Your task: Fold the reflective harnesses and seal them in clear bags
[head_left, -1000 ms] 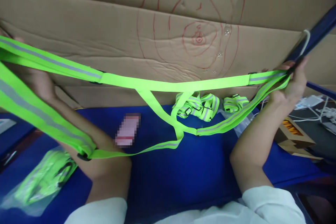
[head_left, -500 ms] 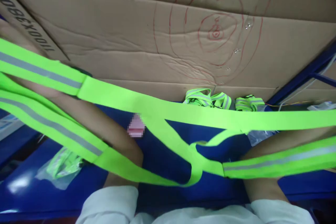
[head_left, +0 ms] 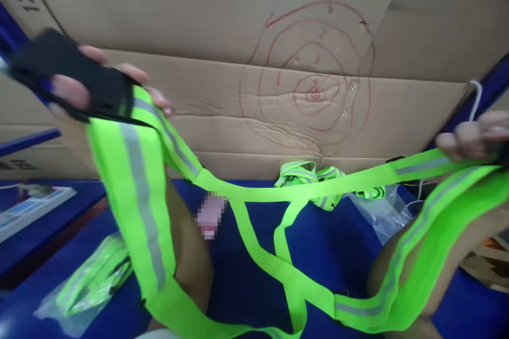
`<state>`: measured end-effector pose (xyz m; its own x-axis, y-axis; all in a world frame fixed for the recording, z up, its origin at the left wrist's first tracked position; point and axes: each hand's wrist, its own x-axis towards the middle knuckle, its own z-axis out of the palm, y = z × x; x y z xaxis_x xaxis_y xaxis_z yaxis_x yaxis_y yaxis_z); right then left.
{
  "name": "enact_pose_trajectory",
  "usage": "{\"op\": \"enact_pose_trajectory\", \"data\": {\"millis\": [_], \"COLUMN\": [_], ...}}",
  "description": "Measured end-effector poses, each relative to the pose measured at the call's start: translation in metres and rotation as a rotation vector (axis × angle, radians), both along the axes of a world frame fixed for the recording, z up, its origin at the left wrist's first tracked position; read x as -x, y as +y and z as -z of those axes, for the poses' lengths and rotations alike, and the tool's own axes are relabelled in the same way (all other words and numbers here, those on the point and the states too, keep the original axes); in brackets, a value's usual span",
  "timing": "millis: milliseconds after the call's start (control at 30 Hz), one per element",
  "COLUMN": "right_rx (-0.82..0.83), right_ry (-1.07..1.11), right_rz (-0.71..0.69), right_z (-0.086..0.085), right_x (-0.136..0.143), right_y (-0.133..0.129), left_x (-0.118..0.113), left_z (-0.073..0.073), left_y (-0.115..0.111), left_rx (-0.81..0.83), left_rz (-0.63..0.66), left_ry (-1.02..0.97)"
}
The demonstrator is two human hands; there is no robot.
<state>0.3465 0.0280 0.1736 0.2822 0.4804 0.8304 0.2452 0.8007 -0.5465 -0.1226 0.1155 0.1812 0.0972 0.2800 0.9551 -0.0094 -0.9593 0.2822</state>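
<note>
A neon-green reflective vest (head_left: 278, 193) made of elastic straps with grey stripes hangs between my two hands. My left hand (head_left: 75, 87), at the upper left, is wrapped round a black fastener part (head_left: 97, 77) from which two straps run down. On the right, my right hand (head_left: 473, 135) grips the other end of the straps by a dark piece, partly cut off by the frame edge. The straps cross and join in the middle, sagging low above the blue table (head_left: 246, 296).
Behind stands a cardboard sheet (head_left: 199, 85) with red rings drawn on it. Bundled green straps (head_left: 298, 174) lie at its foot, beside a clear plastic bag (head_left: 384, 214). A bagged green vest (head_left: 95, 275) lies at the left, near a white tray-like object (head_left: 37, 212).
Both hands have come into view, raised at either side. The vest's side straps now hang down from them and its middle sags. The camera view has shifted upward.
</note>
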Motion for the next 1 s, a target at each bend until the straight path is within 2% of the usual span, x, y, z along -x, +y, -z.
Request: {"op": "enact_pose_trajectory", "data": {"millis": [33, 67, 133, 200, 233, 267, 300, 367, 500, 700, 1000], "right_rx": [-0.047, -0.063, 0.027, 0.179, 0.227, 0.254, 0.262, 0.244, 0.226, 0.217, 0.23], "right_ry": [0.077, 0.134, 0.126, -0.075, -0.226, -0.374, -0.5, -0.647, -0.721, -0.678, -0.702], "right_rz": [-0.105, -0.187, -0.213, -0.253, -0.261, -0.267, -0.273, -0.293, -0.281, -0.155, -0.229], "right_z": [0.0, 0.001, 0.005, 0.008, 0.009, 0.009, 0.009, 0.007, 0.006, 0.008, 0.009], "right_x": [0.008, 0.018, 0.042, 0.065, 0.074, 0.081, 0.087, 0.093, 0.095, 0.084, 0.087], "right_y": [0.001, 0.002, 0.003, 0.003, 0.002, 0.001, -0.001, -0.006, -0.012, -0.009, -0.002], "left_x": [-0.021, -0.04, -0.071, -0.089, -0.095, -0.1, -0.104, -0.112, -0.121, -0.117, -0.13], "left_z": [0.001, 0.004, 0.008, 0.009, 0.008, 0.008, 0.007, 0.007, 0.011, 0.011, 0.018], "left_y": [-0.006, -0.013, -0.03, -0.049, -0.058, -0.066, -0.073, -0.081, -0.081, -0.079, -0.078], "left_rx": [0.011, 0.063, 0.064, -0.027, -0.073, -0.056, -0.045, 0.013, 0.059, 0.044, -0.009], "left_rz": [0.017, 0.0, -0.095, -0.293, -0.346, -0.362, -0.322, -0.292, -0.278, -0.32, -0.351], "left_ry": [-0.317, -0.362, -0.119, 0.308, 0.482, 0.635, 0.722, 0.796, 0.814, 0.776, 0.785]}}
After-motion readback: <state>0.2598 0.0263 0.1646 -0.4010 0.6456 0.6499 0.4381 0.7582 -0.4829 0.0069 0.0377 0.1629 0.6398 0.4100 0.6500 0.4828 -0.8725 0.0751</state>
